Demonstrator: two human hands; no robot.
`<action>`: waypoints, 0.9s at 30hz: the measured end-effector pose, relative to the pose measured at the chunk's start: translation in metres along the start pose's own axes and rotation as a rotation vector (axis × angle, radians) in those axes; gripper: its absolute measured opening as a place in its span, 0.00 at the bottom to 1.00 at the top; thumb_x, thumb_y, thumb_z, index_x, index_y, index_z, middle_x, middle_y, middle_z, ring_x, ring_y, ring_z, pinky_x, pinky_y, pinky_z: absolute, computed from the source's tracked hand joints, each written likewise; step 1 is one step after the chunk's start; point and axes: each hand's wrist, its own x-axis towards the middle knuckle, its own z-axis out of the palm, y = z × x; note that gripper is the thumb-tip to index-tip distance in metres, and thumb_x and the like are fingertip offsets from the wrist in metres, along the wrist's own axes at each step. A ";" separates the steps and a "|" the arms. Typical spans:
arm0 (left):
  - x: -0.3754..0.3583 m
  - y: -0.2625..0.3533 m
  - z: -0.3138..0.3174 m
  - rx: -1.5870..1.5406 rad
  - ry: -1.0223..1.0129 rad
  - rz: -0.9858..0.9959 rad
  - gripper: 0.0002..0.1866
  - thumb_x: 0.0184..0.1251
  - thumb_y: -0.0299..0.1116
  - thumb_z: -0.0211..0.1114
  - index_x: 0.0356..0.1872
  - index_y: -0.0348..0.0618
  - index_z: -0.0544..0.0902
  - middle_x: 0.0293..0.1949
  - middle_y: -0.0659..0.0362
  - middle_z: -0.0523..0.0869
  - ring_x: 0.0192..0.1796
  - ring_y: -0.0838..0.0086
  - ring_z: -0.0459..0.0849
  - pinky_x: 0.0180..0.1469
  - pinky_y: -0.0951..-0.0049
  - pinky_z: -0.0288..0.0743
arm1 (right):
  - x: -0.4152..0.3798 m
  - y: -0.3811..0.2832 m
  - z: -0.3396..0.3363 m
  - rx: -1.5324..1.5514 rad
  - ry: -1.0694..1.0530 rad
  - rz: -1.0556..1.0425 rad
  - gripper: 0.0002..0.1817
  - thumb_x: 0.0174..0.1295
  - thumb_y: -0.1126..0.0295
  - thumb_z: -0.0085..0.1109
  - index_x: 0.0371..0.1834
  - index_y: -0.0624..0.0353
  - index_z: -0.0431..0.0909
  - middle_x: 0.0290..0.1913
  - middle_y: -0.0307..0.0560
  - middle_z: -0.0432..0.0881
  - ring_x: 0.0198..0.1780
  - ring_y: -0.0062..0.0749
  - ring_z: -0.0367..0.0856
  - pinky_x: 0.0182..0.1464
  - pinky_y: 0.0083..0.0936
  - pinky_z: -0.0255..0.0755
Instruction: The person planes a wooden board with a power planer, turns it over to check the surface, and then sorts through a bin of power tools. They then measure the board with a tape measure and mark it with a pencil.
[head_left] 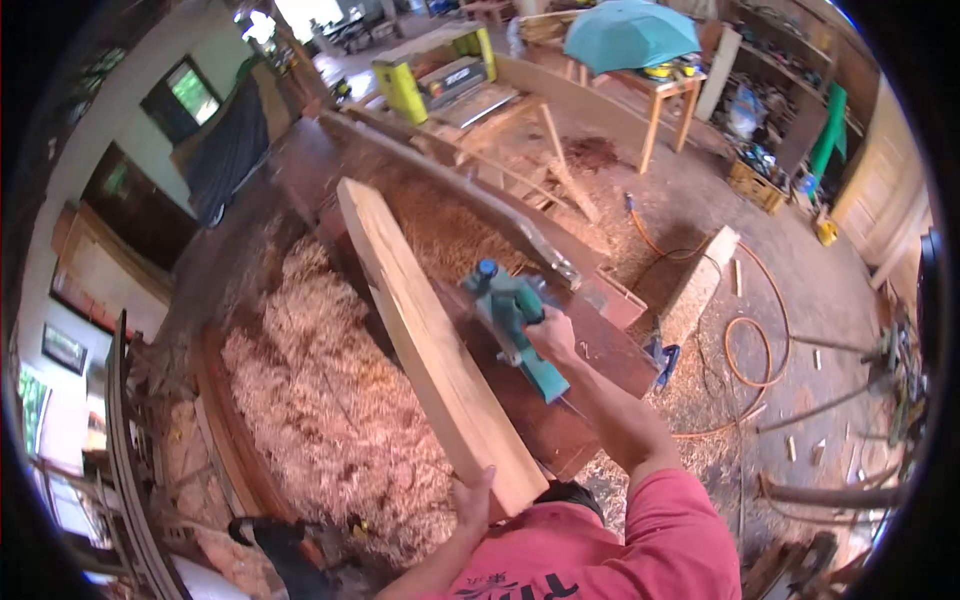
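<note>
My right hand (pixel 552 333) is wrapped round the handle of a green electric hand planer (pixel 508 318), which has a blue knob at its front. The planer is over the reddish-brown bench (pixel 600 345), just right of a long, thick wooden beam (pixel 425 335). The beam slants away from me, its near end close to my body. My left hand (pixel 474 497) grips the left side of that near end, thumb up along the wood, its other fingers partly hidden.
A large heap of wood shavings (pixel 330 400) lies left of the beam. An orange hose (pixel 775 300) loops over the floor at right, near a blue-handled tool (pixel 661 362) and a timber block (pixel 700 285). A yellow-green thickness planer (pixel 440 80) and a teal umbrella (pixel 630 35) stand farther back.
</note>
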 end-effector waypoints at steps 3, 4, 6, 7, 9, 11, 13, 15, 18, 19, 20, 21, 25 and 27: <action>-0.013 0.025 -0.023 0.107 0.051 -0.159 0.32 0.61 0.30 0.72 0.63 0.33 0.68 0.53 0.51 0.81 0.53 0.65 0.83 0.57 0.65 0.79 | 0.017 -0.016 0.028 -0.105 0.045 0.013 0.21 0.52 0.56 0.67 0.45 0.57 0.83 0.39 0.61 0.87 0.45 0.56 0.87 0.49 0.46 0.79; -0.012 0.028 -0.028 0.080 0.038 -0.196 0.31 0.61 0.29 0.72 0.63 0.34 0.69 0.52 0.51 0.82 0.52 0.65 0.83 0.55 0.66 0.80 | 0.017 -0.025 0.029 -0.094 0.029 0.017 0.21 0.52 0.56 0.67 0.46 0.58 0.83 0.41 0.63 0.87 0.47 0.59 0.86 0.49 0.47 0.78; -0.004 0.016 -0.046 -0.045 0.027 -0.200 0.29 0.63 0.30 0.68 0.64 0.33 0.70 0.52 0.50 0.82 0.51 0.65 0.84 0.54 0.65 0.82 | 0.031 -0.017 0.045 -0.148 0.055 0.007 0.23 0.51 0.55 0.69 0.46 0.59 0.82 0.38 0.62 0.87 0.44 0.58 0.86 0.48 0.47 0.78; -0.007 0.017 -0.051 -0.123 0.019 -0.220 0.29 0.64 0.30 0.67 0.65 0.32 0.70 0.52 0.50 0.82 0.51 0.65 0.85 0.54 0.65 0.82 | 0.028 -0.017 0.042 -0.108 0.015 0.010 0.24 0.51 0.55 0.70 0.47 0.59 0.82 0.40 0.61 0.87 0.45 0.57 0.86 0.49 0.46 0.78; -0.011 0.021 -0.062 -0.233 0.001 -0.278 0.29 0.66 0.31 0.64 0.67 0.32 0.70 0.55 0.50 0.82 0.53 0.64 0.85 0.55 0.65 0.83 | 0.024 -0.019 0.032 -0.039 -0.056 0.010 0.27 0.51 0.54 0.72 0.50 0.61 0.81 0.42 0.61 0.87 0.47 0.56 0.86 0.50 0.44 0.78; -0.013 0.037 -0.075 -0.166 -0.030 -0.253 0.29 0.68 0.33 0.62 0.68 0.33 0.69 0.57 0.49 0.82 0.55 0.62 0.85 0.56 0.64 0.83 | 0.011 -0.012 0.029 -0.117 0.122 -0.254 0.32 0.52 0.53 0.73 0.56 0.63 0.78 0.50 0.63 0.84 0.53 0.56 0.83 0.55 0.42 0.76; -0.022 0.068 -0.073 -0.181 -0.063 -0.274 0.30 0.69 0.37 0.61 0.69 0.33 0.68 0.58 0.48 0.82 0.56 0.61 0.85 0.57 0.63 0.82 | -0.022 -0.016 0.016 -0.132 0.069 -0.372 0.39 0.60 0.53 0.70 0.67 0.67 0.69 0.65 0.65 0.75 0.66 0.53 0.73 0.66 0.40 0.68; -0.039 0.138 -0.053 -0.284 -0.120 -0.312 0.32 0.71 0.43 0.59 0.70 0.34 0.67 0.59 0.46 0.82 0.58 0.60 0.85 0.59 0.62 0.82 | -0.086 -0.041 -0.013 0.233 -0.293 -0.279 0.36 0.69 0.54 0.61 0.72 0.68 0.64 0.69 0.61 0.72 0.71 0.46 0.70 0.71 0.38 0.63; -0.054 0.204 -0.040 -0.375 -0.106 -0.202 0.36 0.72 0.52 0.56 0.72 0.36 0.65 0.63 0.46 0.79 0.61 0.60 0.83 0.63 0.60 0.79 | -0.196 -0.080 -0.045 1.047 -0.804 -0.196 0.51 0.67 0.37 0.56 0.80 0.64 0.50 0.78 0.56 0.60 0.77 0.44 0.62 0.78 0.39 0.53; -0.060 0.225 -0.037 -0.454 -0.155 -0.127 0.36 0.72 0.53 0.57 0.72 0.36 0.65 0.64 0.46 0.78 0.62 0.60 0.82 0.64 0.59 0.78 | -0.222 -0.106 -0.056 0.912 -0.776 -0.373 0.48 0.70 0.46 0.54 0.81 0.66 0.45 0.79 0.56 0.56 0.80 0.43 0.54 0.79 0.40 0.49; -0.062 0.240 -0.040 -0.487 -0.231 -0.056 0.37 0.72 0.53 0.57 0.72 0.37 0.64 0.66 0.47 0.76 0.64 0.61 0.80 0.65 0.57 0.77 | -0.238 -0.103 -0.037 1.277 -0.756 -0.389 0.41 0.75 0.55 0.52 0.81 0.66 0.46 0.78 0.53 0.60 0.79 0.39 0.56 0.78 0.39 0.50; -0.062 0.258 -0.033 -0.511 -0.267 0.047 0.38 0.69 0.57 0.59 0.70 0.39 0.69 0.63 0.50 0.80 0.61 0.62 0.83 0.63 0.56 0.77 | -0.245 -0.123 -0.043 1.096 -0.652 -0.514 0.40 0.69 0.64 0.49 0.81 0.67 0.46 0.78 0.54 0.58 0.80 0.38 0.54 0.79 0.37 0.48; -0.051 0.311 -0.021 -0.691 -0.489 0.165 0.37 0.71 0.55 0.60 0.70 0.38 0.67 0.64 0.48 0.77 0.63 0.60 0.81 0.65 0.57 0.78 | -0.228 -0.194 -0.059 0.806 -0.362 -0.715 0.33 0.67 0.66 0.56 0.73 0.69 0.62 0.67 0.51 0.73 0.68 0.34 0.69 0.70 0.31 0.61; -0.044 0.326 -0.024 -0.677 -0.547 0.183 0.37 0.72 0.57 0.60 0.70 0.39 0.68 0.63 0.49 0.79 0.62 0.61 0.82 0.62 0.58 0.81 | -0.237 -0.230 -0.072 0.852 -0.297 -0.712 0.25 0.70 0.63 0.57 0.66 0.67 0.71 0.56 0.46 0.81 0.59 0.28 0.75 0.62 0.27 0.68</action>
